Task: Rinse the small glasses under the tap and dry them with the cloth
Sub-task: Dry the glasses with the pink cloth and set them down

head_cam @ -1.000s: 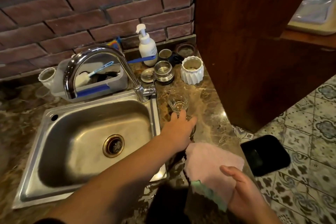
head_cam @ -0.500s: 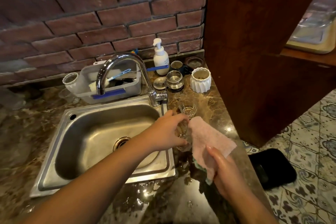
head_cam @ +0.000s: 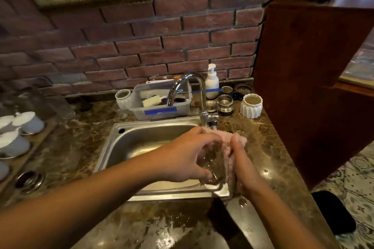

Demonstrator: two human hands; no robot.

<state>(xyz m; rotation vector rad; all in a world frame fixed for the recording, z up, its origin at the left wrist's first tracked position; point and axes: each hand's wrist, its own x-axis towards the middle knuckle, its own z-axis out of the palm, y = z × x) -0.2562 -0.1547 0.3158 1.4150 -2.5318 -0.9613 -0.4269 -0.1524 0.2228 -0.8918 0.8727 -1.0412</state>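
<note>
Moved: both hands came together since half a second ago, and the small glass is now lifted off the counter and pressed into the cloth, over the sink's right front corner
Left hand (head_cam: 188,155): curled around one small glass (head_cam: 212,162), fingers on the rim side, thumb down near the base, so closed on it
Right hand (head_cam: 241,162): holding one pink cloth (head_cam: 226,147) against the glass's right side, fingers wrapped into the fabric
Glass: clear, tipped on its side between the two hands, touching the cloth; it's see-through and a bit blurry, so I can't tell how far the cloth goes inside
Sink (head_cam: 129,139): one steel basin, no water running that I can see
Tap (head_cam: 194,91): one chrome gooseneck at the back right of the basin, spout pointing left over the plastic tub
Tub (head_cam: 162,107): one clear plastic one with blue tape, behind the sink, brush inside
Soap bottle (head_cam: 211,82): one white pump bottle by the brick wall
White ribbed cups: two, one right of the tap (head_cam: 252,106), one left of the tub (head_cam: 123,98)
Metal bits: small steel cup stack (head_cam: 225,104) just right of the tap
Counter (head_cam: 269,159): brown marble, wet patches near the front edge
Far left: white lidded jars (head_cam: 18,133) on a tray, at least three, edge of frame cuts them off
</note>
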